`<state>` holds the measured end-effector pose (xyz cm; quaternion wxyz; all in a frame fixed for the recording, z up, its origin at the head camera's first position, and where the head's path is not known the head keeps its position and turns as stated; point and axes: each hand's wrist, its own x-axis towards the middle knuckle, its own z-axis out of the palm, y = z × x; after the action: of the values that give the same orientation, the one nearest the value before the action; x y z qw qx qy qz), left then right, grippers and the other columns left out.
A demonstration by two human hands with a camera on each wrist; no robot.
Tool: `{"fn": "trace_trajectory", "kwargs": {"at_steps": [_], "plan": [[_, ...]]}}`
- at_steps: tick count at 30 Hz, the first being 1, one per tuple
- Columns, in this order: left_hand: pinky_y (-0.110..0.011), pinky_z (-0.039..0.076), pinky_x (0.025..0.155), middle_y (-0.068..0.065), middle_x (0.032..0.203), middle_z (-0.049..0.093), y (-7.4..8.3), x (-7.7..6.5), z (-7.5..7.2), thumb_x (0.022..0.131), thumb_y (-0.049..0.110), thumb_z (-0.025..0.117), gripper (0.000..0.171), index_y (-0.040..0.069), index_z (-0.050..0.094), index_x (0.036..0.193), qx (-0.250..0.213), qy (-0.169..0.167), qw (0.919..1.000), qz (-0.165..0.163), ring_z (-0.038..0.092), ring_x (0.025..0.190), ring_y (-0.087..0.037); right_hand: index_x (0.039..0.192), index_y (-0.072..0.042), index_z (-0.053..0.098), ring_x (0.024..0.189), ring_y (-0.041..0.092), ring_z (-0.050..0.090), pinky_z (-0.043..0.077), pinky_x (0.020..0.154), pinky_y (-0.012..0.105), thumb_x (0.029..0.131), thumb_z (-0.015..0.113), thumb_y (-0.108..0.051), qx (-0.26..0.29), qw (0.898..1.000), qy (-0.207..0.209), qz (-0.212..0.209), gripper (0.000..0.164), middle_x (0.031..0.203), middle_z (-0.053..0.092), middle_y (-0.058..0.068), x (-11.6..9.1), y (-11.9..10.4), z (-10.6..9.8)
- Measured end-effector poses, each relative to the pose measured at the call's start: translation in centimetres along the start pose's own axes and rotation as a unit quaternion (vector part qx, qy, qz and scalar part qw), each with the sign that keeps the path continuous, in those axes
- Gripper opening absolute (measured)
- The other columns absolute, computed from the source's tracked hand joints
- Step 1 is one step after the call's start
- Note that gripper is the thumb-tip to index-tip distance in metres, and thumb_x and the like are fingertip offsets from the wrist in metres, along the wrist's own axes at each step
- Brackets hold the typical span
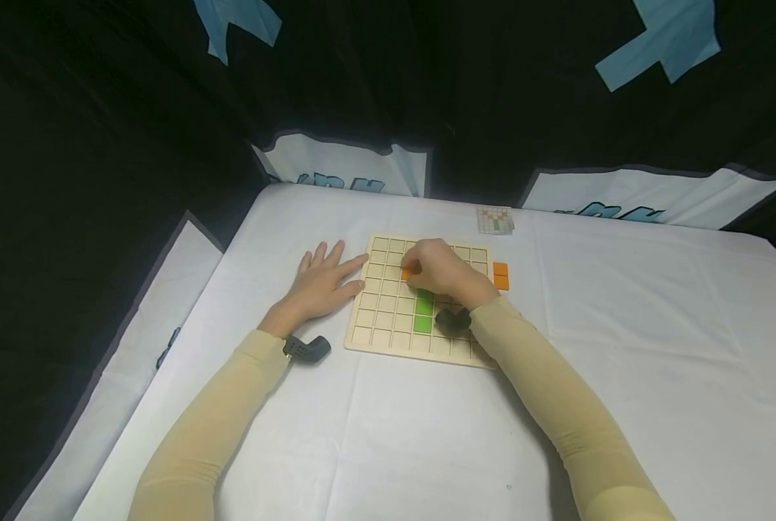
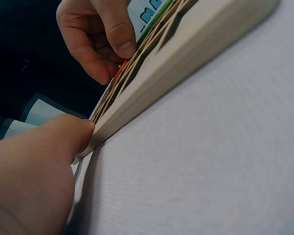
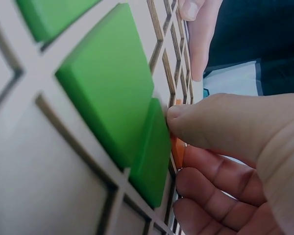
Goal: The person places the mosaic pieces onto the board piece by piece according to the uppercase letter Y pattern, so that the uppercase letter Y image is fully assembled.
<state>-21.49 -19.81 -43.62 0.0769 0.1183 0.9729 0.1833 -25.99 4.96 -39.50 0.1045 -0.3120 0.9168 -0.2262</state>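
A pale wooden grid board [image 1: 382, 319] lies on the white table. My left hand [image 1: 322, 286] rests spread on the table at the board's left side, its thumb and index fingertip right at the edge. Over the upper middle of the board my right hand [image 1: 441, 266] pinches an orange tile [image 3: 177, 152] between thumb and fingers, low at the grid. Green tiles [image 1: 423, 323] sit in a column of cells just below that hand. My right hand covers part of the grid around it in the head view.
Two orange tiles [image 1: 501, 275] lie against the board's right edge. Behind the board is a small stack of cards with a coloured grid pattern [image 1: 495, 220]. A dark curtain [image 1: 388, 72] with blue tape hangs beyond the table's far edge.
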Motion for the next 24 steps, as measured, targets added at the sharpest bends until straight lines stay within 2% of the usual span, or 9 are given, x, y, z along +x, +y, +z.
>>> {"fn": "trace_trajectory", "kwargs": {"at_steps": [6,15,19,24], "plan": [[-0.066,-0.004,0.126,-0.021,0.172,0.009,0.0,0.1,0.1,0.103,0.048,0.045,0.061,0.029,0.035,0.16,0.001,-0.002,1.0,0.002,-0.003,0.158,-0.048,0.115,-0.002,0.076,0.116,0.028,0.066,0.052,0.106,0.041,0.087,0.075,-0.004,-0.002,1.0,0.0,0.001,0.028,0.123,0.074,0.014,-0.1,0.1,0.0],[-0.065,-0.005,0.127,-0.02,0.172,0.009,0.1,-0.1,0.0,0.103,0.048,0.045,0.061,0.029,0.035,0.16,-0.004,-0.001,1.0,-0.001,-0.003,0.158,-0.048,0.113,-0.002,0.076,0.103,0.025,0.062,0.052,0.102,0.041,0.086,0.076,-0.005,0.011,1.0,-0.001,-0.004,0.027,0.117,0.075,0.012,-0.4,0.6,-0.3],[-0.064,-0.005,0.127,-0.02,0.172,0.009,0.2,-0.2,-0.2,0.103,0.049,0.045,0.061,0.029,0.036,0.16,-0.005,0.002,1.0,-0.002,-0.003,0.158,-0.047,0.112,-0.001,0.075,0.101,0.026,0.062,0.053,0.1,0.042,0.088,0.076,-0.006,0.008,1.0,0.009,-0.002,0.025,0.115,0.075,0.014,-1.2,1.2,-1.1],[-0.065,-0.005,0.127,-0.02,0.172,0.009,0.2,-0.2,-0.1,0.103,0.048,0.045,0.061,0.029,0.036,0.16,0.0,0.003,1.0,0.0,-0.004,0.158,-0.047,0.123,0.003,0.071,0.11,0.029,0.066,0.052,0.105,0.045,0.09,0.075,-0.009,0.006,1.0,0.014,0.022,0.036,0.123,0.073,0.018,-3.1,2.3,-2.2]]}}
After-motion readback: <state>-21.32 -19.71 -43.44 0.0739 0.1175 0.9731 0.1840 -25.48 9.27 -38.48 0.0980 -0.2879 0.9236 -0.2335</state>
